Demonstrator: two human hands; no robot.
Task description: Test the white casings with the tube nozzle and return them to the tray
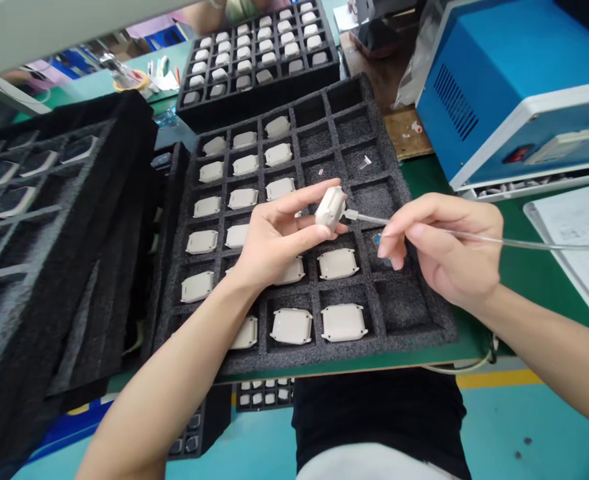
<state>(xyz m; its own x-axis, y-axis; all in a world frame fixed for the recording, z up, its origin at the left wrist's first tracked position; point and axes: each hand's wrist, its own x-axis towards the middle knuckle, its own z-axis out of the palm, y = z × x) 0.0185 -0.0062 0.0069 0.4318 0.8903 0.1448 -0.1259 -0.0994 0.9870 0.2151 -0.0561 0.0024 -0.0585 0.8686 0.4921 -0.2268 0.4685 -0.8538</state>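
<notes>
My left hand [287, 223] grips a white watch case [330, 208] by its edges, tilted on its side above a black foam tray [308, 353]. In my right hand [439, 243] is a thin clear tube [372, 219], held between the fingers. The tube's pale tip points at the right side of the case and is close to it; I cannot tell if they touch. Below, similar white cases, such as one white case [344, 323], lie in the tray's compartments. A small blue item [379, 239] shows partly behind my right fingers.
A blue machine [494, 87] with a switch stands at the right, beside papers [574, 227]. Stacked foam trays [89, 220] rise at the left. Another filled tray [254, 57] sits at the back, near a person's arm [199, 15].
</notes>
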